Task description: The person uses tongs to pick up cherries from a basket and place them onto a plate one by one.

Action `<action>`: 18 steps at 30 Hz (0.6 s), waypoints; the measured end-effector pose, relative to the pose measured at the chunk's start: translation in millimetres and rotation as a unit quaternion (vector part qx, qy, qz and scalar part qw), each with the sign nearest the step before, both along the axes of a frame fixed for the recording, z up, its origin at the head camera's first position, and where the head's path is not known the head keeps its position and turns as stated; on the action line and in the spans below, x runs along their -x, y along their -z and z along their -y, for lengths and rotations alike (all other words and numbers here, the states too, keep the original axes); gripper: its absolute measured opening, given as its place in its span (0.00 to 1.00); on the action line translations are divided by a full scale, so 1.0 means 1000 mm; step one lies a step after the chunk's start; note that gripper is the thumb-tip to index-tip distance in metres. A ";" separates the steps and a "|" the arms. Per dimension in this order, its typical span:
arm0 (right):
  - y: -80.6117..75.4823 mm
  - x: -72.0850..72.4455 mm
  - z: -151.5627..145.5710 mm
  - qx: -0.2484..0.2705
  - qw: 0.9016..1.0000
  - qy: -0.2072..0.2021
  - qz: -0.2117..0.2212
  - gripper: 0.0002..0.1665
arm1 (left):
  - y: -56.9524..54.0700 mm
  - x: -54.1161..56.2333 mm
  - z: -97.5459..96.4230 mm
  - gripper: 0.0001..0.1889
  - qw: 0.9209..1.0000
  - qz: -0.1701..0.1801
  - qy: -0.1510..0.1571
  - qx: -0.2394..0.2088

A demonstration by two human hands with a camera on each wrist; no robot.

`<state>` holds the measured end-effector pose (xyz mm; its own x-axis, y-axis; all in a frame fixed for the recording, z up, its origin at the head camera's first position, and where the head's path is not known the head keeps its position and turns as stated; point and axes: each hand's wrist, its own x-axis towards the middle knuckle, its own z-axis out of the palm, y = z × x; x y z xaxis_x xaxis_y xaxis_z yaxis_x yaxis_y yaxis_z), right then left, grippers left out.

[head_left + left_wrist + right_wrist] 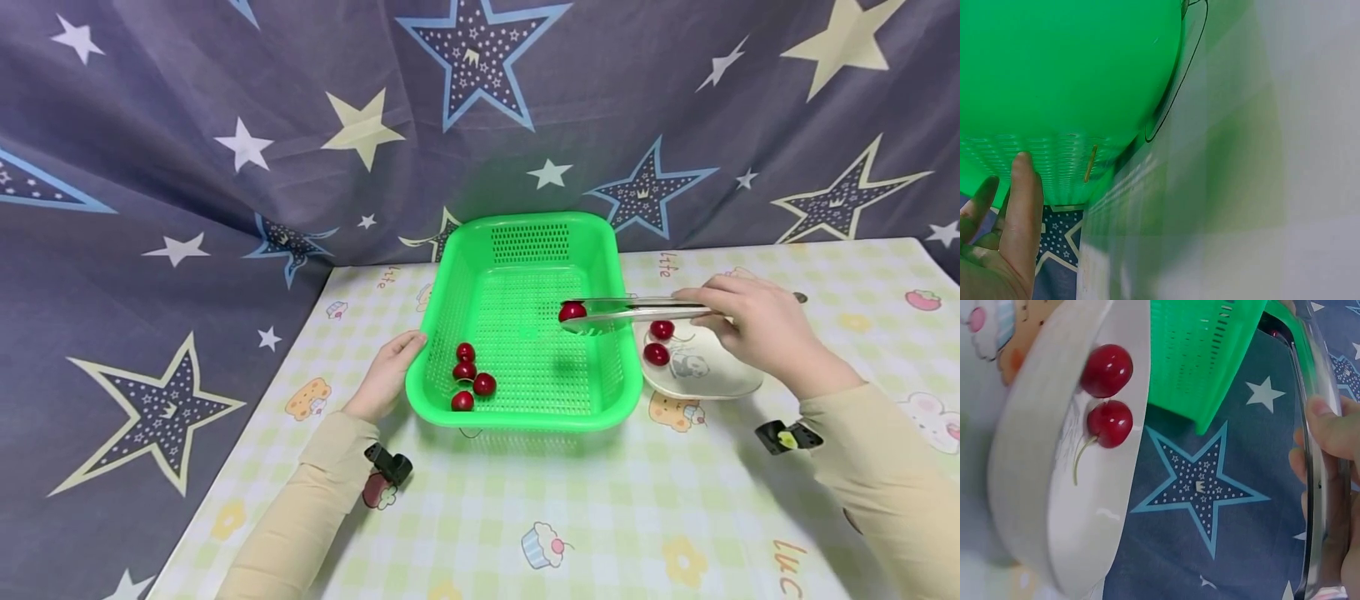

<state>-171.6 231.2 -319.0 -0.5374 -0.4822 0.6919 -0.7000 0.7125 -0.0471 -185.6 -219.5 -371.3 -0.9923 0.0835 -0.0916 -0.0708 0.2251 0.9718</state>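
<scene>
A green plastic basket point(525, 419) with perforated walls holds several dark red cherries point(484, 384) in its near left corner. My left hand point(388, 371) grips the basket's left rim, one finger lying along the outer wall in the left wrist view. My right hand point(750, 321) holds metal tongs point(637, 310), which reach in over the basket's right rim. Between the tongs' tips is a cherry point(572, 312), above the basket floor. Below the right hand sits a white dish point(720, 379) with a panda print. Two cherries point(1109, 370) lie in it, one showing a green stem.
A pale checked tablecloth point(450, 508) with cartoon prints covers the table. Close behind the basket hangs a dark blue curtain point(300, 100) with stars. The dish stands close by the basket's right side. Each wrist carries a small black camera mount point(388, 463).
</scene>
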 end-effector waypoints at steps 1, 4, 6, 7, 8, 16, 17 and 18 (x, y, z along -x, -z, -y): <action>0.000 -0.001 -0.002 0.000 1.000 0.000 -0.003 0.28 | 0.000 0.000 0.000 0.21 1.000 0.001 0.000 0.001; 0.001 -0.004 -0.007 0.003 1.000 0.006 -0.011 0.30 | -0.001 -0.001 0.000 0.21 1.000 0.003 -0.002 0.002; 0.001 -0.007 -0.011 0.007 1.000 0.011 -0.014 0.31 | -0.001 -0.001 0.000 0.21 1.000 0.005 -0.004 0.005; 0.000 -0.008 -0.013 0.010 1.000 0.014 -0.015 0.30 | -0.001 -0.002 -0.001 0.21 1.000 0.005 -0.005 0.006; 0.000 -0.009 -0.015 0.012 1.000 0.017 -0.015 0.29 | -0.001 -0.002 -0.001 0.21 1.000 0.005 -0.006 0.007; -0.001 -0.016 -0.034 0.029 0.998 0.052 -0.023 0.33 | -0.002 -0.002 0.000 0.21 1.000 0.002 -0.006 0.008; 0.000 -0.017 -0.037 0.031 0.998 0.059 -0.022 0.34 | -0.001 -0.002 0.000 0.21 1.000 0.003 -0.005 0.007; 0.000 -0.019 -0.040 0.031 0.997 0.065 -0.022 0.35 | -0.001 -0.002 0.000 0.21 1.000 0.003 -0.004 0.008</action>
<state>-152.7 270.9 -318.7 -0.5608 -0.3652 0.7431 -0.6042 0.7941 -0.0657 -184.1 -219.4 -370.1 -0.9924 0.0740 -0.0980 -0.0778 0.2394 0.9678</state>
